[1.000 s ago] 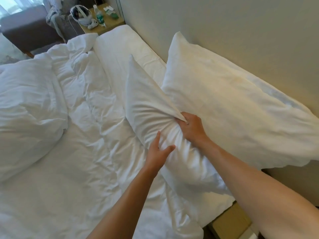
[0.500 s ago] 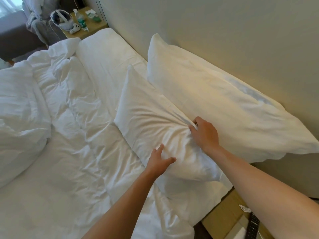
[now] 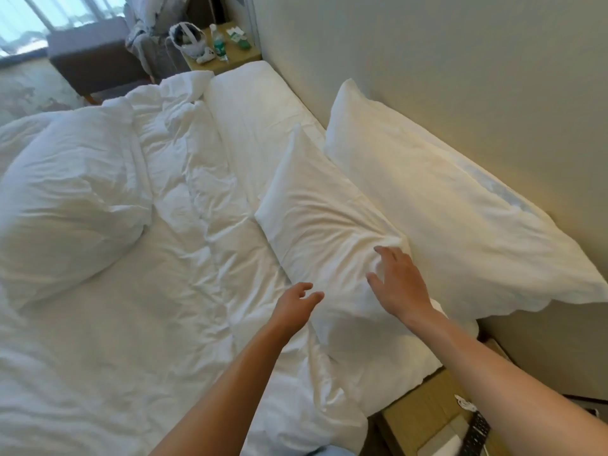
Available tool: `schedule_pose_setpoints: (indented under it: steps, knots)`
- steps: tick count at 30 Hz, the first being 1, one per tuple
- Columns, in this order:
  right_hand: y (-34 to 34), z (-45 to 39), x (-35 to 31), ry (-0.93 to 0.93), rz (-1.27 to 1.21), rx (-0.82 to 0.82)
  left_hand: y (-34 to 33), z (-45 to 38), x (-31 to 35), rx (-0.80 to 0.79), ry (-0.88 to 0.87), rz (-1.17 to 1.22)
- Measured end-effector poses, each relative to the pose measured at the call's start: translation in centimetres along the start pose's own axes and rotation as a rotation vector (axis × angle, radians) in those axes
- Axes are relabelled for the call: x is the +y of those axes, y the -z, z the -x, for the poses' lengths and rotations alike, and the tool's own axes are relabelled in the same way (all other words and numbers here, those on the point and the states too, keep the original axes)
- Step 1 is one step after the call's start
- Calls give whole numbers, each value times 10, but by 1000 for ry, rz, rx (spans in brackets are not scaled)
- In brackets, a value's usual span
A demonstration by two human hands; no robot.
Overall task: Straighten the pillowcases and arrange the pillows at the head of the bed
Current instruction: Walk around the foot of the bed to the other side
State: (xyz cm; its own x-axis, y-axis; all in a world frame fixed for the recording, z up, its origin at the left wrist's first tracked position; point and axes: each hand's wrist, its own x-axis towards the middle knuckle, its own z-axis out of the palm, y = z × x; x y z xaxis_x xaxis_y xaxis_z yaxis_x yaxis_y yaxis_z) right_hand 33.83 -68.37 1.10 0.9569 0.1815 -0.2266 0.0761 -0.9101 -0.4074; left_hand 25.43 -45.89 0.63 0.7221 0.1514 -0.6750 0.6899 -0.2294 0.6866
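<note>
Both hands have let go: the right hand [image 3: 399, 284], which pinched the smaller white fabric pillow [image 3: 329, 235] a moment ago, now hovers open over it, the left hand [image 3: 296, 304] open beside it. That pillow lies flat against the large white pillow [image 3: 444, 205] propped at the wall, so it seems placed, with creases left to smooth.

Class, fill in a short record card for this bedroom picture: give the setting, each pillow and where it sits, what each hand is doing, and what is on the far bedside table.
setting: bed with white sheet and rumpled duvet
back pillow: leaning against the wall
front pillow: lying flat, beside the back pillow
left hand: open, holding nothing, just off the front pillow's edge
right hand: open, fingers spread over the front pillow, gripping nothing
far bedside table: water bottle, bag, small items
near bedside table: remote control
</note>
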Motion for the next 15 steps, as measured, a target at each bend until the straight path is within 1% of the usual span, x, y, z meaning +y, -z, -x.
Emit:
schedule_pose_setpoints:
  steps: [5,8,11,15]
  knots:
    - [-38,74,-57,114,-107,-133,65,74,-57,156,-14,197]
    - [-70,127,-103,165,-142,-266,100,133,-110,290,-28,343]
    - [-107,193,-153,280,-115,-425,129,207,-178,474,-41,514]
    - [-162,297,-235,446,-99,-560,156,322,-288,683,-12,672]
